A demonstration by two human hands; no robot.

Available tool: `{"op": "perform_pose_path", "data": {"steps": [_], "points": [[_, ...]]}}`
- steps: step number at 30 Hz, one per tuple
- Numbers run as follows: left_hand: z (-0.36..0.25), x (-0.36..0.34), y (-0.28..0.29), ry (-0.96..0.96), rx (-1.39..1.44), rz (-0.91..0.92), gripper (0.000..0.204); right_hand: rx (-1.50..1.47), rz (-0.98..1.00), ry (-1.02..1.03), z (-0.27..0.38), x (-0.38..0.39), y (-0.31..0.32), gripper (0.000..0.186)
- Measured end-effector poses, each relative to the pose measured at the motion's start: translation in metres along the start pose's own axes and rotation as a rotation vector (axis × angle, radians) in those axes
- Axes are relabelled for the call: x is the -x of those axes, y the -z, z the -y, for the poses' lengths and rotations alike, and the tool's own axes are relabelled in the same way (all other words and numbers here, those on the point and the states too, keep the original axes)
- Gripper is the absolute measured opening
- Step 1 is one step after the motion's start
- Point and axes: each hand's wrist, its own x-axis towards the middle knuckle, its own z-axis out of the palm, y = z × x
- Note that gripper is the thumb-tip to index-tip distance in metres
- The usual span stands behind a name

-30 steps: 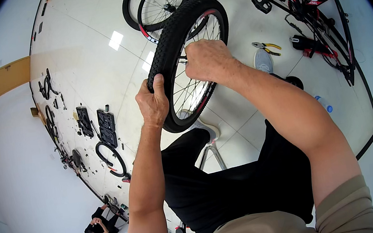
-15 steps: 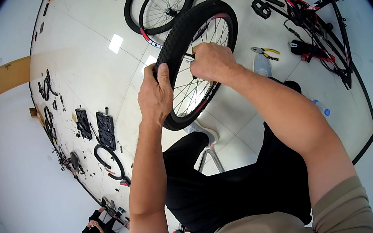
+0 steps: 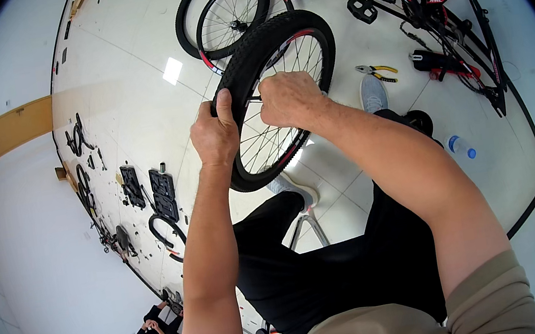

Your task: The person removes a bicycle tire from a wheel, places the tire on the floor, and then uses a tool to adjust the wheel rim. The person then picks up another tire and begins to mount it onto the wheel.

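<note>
A bicycle wheel (image 3: 246, 52) with a knobby black tyre and a black-and-red rim stands tilted in front of me, between my shoes. My left hand (image 3: 215, 137) grips its left side, with the thumb over the tyre and the fingers mostly hidden. My right hand (image 3: 290, 99) is closed in a fist in front of the spokes. A short dark stem-like piece (image 3: 254, 99) sticks out from that fist toward the rim on the left. Whether it belongs to a tool or to the wheel, I cannot tell. The fist hides the hub.
Two more wheels (image 3: 184, 21) lie behind. A black bicycle frame (image 3: 420, 15) is at the right. Pliers (image 3: 377, 71), a black-and-red object (image 3: 437, 61) and a bottle (image 3: 461, 146) lie nearby. Toolboxes (image 3: 163, 194) and bicycle parts are at the left; another person (image 3: 157, 329) sits lower left.
My right fist has moved slightly left and down, closer to the tyre's left side. The wheel and my left hand have shifted a little left. My view has turned slightly.
</note>
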Motion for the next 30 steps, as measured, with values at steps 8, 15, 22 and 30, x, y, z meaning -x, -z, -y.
{"op": "perform_pose_path", "data": {"steps": [8,15,22,30], "points": [[0.009,-0.006,0.001,0.077,0.154,0.091,0.071,0.008,0.067,-0.006,0.010,0.005,0.007,0.018],[0.030,-0.014,-0.005,0.085,0.380,0.151,0.074,-0.050,0.120,-0.102,0.024,0.005,-0.010,0.015],[0.036,-0.017,-0.003,0.072,0.354,0.263,0.073,-0.015,0.149,-0.077,0.022,0.002,-0.013,0.020],[0.023,-0.003,0.003,0.131,0.173,0.188,0.078,-0.219,0.221,-0.161,0.020,0.004,-0.028,0.024]]}}
